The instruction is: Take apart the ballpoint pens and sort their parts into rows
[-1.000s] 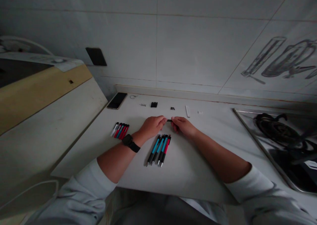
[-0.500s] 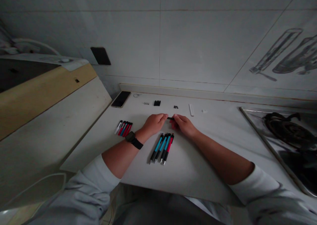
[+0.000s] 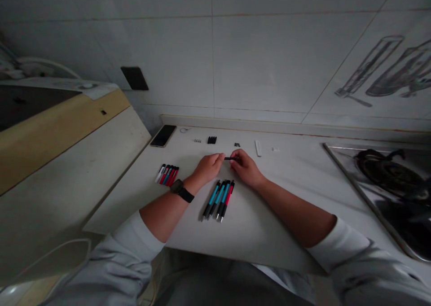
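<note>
A: Where is the piece being worked?

B: Over the white counter (image 3: pixel 269 225), just beyond the pens (image 3: pixel 222 199), a thin black rod (image 3: pixel 227 158) bridges the gap between left hand (image 3: pixel 209 166) and right hand (image 3: pixel 247 168). The left fingers pinch one end; the right fingers close narrowly about the other.

A: What would good handling look like?

B: In our judgement, both ends in line, one hand steadying, the other doing the fine work, with light pressure; so slim a part could slip or bend. Whether it is smooth or ribbed is too small to tell.

A: And the materials on show?

B: Teal and red barrels with dark grips and shiny, tapered tips; what look like coiled springs (image 3: pixel 197 141); stubby black cylinders (image 3: pixel 212 140); a glossy, flat phone (image 3: pixel 163 136).
</note>
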Tool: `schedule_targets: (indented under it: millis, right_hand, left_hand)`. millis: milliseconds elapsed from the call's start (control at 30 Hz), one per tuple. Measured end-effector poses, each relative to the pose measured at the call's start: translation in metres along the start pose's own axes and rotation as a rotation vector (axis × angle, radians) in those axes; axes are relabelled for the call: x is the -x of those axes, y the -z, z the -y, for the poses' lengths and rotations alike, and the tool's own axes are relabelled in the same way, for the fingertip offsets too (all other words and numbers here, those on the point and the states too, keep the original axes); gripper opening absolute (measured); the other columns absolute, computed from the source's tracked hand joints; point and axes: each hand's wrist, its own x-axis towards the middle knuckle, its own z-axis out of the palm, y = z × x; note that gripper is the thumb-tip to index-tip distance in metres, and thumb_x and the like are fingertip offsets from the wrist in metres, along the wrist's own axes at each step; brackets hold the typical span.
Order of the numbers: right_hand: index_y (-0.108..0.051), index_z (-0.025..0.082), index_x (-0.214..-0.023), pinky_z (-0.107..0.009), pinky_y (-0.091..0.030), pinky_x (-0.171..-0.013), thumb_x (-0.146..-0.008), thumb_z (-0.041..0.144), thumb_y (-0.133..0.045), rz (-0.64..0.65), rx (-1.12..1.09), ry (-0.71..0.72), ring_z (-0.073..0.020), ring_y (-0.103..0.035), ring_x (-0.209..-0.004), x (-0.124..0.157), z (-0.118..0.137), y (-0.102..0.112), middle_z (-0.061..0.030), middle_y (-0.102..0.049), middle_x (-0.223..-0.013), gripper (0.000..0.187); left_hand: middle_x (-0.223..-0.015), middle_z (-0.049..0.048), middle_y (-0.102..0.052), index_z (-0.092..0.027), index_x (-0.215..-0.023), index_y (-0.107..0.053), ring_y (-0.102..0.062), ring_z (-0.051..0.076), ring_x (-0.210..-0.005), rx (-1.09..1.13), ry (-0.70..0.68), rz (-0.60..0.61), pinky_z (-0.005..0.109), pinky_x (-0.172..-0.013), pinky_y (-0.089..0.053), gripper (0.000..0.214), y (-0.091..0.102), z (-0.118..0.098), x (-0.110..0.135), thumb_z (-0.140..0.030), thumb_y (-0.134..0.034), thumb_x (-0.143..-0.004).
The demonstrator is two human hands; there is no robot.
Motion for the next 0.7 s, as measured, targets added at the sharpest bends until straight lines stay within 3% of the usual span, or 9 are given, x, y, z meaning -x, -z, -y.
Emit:
schedule_targets:
  millis: [200,333,433,567,700]
  right_hand:
    - [-0.056,0.024,-0.100,-0.032,-0.048,-0.076,-0.090,0.028,-0.055,-0.152,0.144,0.210,-0.0178,-0.059,-0.080,0.004,0.005,0.000,-0.0043,-0.061,-0.095,0.011]
    - [-0.056,0.024,-0.102,-0.031,-0.048,-0.075,-0.093,0.031,-0.055,-0.181,0.112,0.207,-0.0177,-0.060,-0.079,0.002,0.003,0.002,-0.0035,-0.060,-0.091,0.012]
    - [-0.057,0.024,-0.103,-0.029,-0.046,-0.070,-0.091,0.033,-0.058,-0.160,0.107,0.163,-0.0166,-0.057,-0.073,-0.003,-0.004,0.004,-0.0007,-0.059,-0.084,0.015]
    - [-0.057,0.023,-0.101,-0.028,-0.042,-0.066,-0.090,0.033,-0.059,-0.105,0.139,0.122,-0.0154,-0.052,-0.068,-0.007,-0.010,0.005,0.0013,-0.057,-0.078,0.015]
    - [-0.058,0.022,-0.100,-0.028,-0.041,-0.066,-0.088,0.032,-0.060,-0.079,0.156,0.136,-0.0149,-0.051,-0.068,-0.007,-0.010,0.002,0.0016,-0.057,-0.078,0.015]
  left_hand:
    - [-0.048,-0.0047,-0.042,-0.023,-0.068,-0.043,-0.057,0.016,-0.053,0.530,0.141,0.104,0.029,-0.065,-0.051,0.053,-0.006,-0.010,0.003,-0.065,-0.035,-0.100]
    - [-0.047,-0.0050,-0.037,-0.024,-0.065,-0.037,-0.054,0.015,-0.050,0.551,0.169,0.036,0.029,-0.064,-0.051,0.052,0.000,-0.012,0.001,-0.060,-0.034,-0.102]
    - [-0.054,-0.0009,-0.048,-0.023,-0.068,-0.043,-0.056,0.016,-0.054,0.297,0.142,-0.089,0.029,-0.063,-0.050,0.049,0.022,-0.008,-0.009,-0.053,-0.030,-0.105]
    - [-0.076,0.0072,-0.067,-0.021,-0.088,-0.059,-0.066,0.023,-0.077,-0.395,0.046,-0.269,0.032,-0.075,-0.049,0.033,0.073,0.005,-0.031,-0.038,-0.037,-0.105]
    - [-0.100,0.0145,-0.074,-0.017,-0.103,-0.067,-0.069,0.027,-0.095,-0.829,0.066,-0.160,0.034,-0.084,-0.050,0.027,0.114,0.029,-0.056,-0.031,-0.044,-0.101]
